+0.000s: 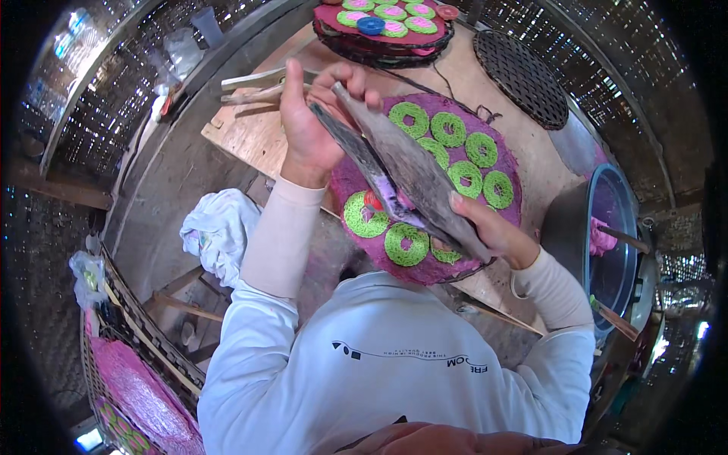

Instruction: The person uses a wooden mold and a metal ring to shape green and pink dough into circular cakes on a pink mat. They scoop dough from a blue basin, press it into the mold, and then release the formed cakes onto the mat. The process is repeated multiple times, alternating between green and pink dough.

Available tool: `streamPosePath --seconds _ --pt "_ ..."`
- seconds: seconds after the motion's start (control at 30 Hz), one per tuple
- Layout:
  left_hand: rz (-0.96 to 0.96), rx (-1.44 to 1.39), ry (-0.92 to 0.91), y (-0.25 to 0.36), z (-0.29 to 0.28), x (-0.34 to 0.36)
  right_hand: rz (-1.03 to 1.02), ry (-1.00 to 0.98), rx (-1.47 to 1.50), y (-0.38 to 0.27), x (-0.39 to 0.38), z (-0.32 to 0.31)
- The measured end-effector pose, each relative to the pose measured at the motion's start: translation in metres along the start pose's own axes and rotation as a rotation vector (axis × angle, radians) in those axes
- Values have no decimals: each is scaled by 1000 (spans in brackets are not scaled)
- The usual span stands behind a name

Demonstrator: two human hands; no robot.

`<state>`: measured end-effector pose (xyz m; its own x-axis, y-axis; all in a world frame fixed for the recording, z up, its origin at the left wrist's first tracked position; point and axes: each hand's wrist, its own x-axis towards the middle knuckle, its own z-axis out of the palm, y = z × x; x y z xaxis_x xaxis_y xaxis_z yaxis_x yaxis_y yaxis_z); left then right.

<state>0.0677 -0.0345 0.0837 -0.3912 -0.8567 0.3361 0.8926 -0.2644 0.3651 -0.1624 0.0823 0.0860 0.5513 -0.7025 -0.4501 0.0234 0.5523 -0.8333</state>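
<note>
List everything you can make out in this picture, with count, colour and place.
Table: one, light brown, centre
Purple sheet: one, purple, round, on the table
Green rings: at least nine, light green, on the sheet
Wooden boards: two, grey-brown, over the sheet
Round stack: one, pink-topped, dark-edged, table's far end
Blue ring: one, blue, on the stack
Woven disc: one, dark, far right
Tub: one, grey-blue, right
Pink lump: one, pink, inside the tub
Cloth: one, white, left
Pink sheet: one, pink, lower left
Left hand: one, bare, boards' upper end
Right hand: one, bare, boards' lower end
</note>
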Motion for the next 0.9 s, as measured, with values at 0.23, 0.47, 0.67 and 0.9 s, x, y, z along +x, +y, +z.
streamPosePath --seconds 0.23,0.47,0.67,0.9 --pt "43 -93 393 -10 -25 -37 277 50 -294 6 34 -7" --pt "153 -124 307 -8 -60 -53 224 116 -653 6 50 -7" --pt "158 -124 367 -1 -61 -57 283 139 -689 0 53 8" --pt "173 -108 246 -1 -73 -56 112 230 -918 0 55 4"
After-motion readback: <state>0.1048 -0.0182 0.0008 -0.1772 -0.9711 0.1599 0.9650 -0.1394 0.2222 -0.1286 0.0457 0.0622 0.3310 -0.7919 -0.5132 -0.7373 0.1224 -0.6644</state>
